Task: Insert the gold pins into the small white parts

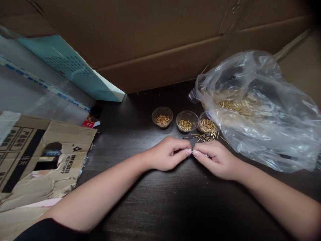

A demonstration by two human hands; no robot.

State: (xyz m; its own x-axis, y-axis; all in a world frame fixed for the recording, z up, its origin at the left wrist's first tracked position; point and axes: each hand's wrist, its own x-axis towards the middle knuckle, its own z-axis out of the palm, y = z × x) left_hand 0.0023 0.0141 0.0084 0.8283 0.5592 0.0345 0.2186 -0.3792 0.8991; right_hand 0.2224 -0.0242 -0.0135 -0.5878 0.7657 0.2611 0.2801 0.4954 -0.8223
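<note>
Head view, from the near edge outward: a dark sleeve [50, 231] covers the upper part of the left arm at the lower left corner, and both bare forearms reach in over a dark bench [155, 201]. Left hand [170, 152] and right hand [217, 159] meet fingertip to fingertip near the middle, each with thumb and forefinger pinched together and the other fingers curled under. Between the two pinches shows a small part [192, 152], a tiny bright piece mostly hidden by the fingers, so its full shape cannot be told. Just beyond the hands, thin brass-coloured pins [205, 136] lie scattered on the bench. Behind them stand three clear cups in a row: the left cup [162, 111], the middle cup [194, 117] and the right cup [201, 116], each partly filled with small gold-coloured pieces. To their right, a crumpled clear plastic bag [276, 134] holds a heap of long pins [235, 107] and overlaps the right cup. Over on the left lies a torn, printed cardboard sheet [67, 135]; beyond it leans a pale blue panel [82, 77], and a brown cardboard wall [150, 33] closes the far side.
</note>
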